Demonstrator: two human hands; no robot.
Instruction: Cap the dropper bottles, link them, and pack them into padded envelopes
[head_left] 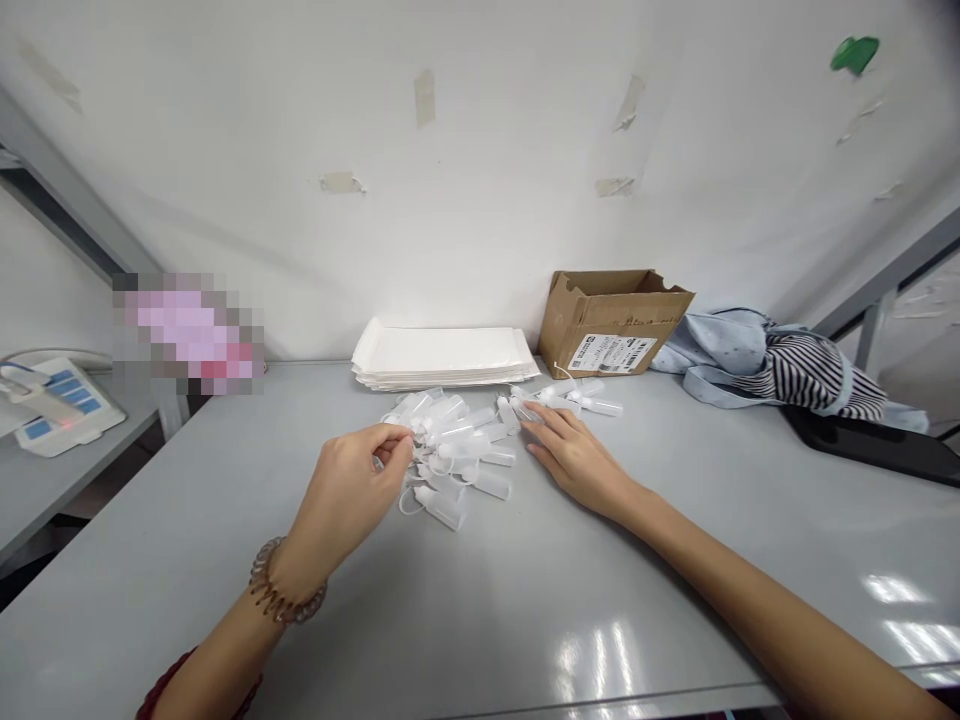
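"Where are the bottles?"

"The small translucent bottles (456,432) lie in a loose heap at the centre of the frame, on the grey table (525,610). Some have thin looped strips at the neck. A smaller cluster (600,406) of them lies just right of the heap."

"And the left hand?"

"The left hand (360,480) reaches in from the lower left, thumb and forefinger pinched together at the heap's left side. I can't tell whether anything sits between the tips. A coiled bracelet (289,609) circles that wrist."

"The right one?"

"The right hand (576,455) comes from the lower right, palm down and open, its fingertips at the bottles between heap and cluster."

"What's behind them?"

"A stack of flat white packets (450,355), above the heap in the frame, near the wall (487,230). To its right stands an open cardboard box (562,320) with a printed label (613,353). Farther right, striped cloth (806,368) is bundled with light-blue cloth (709,342)."
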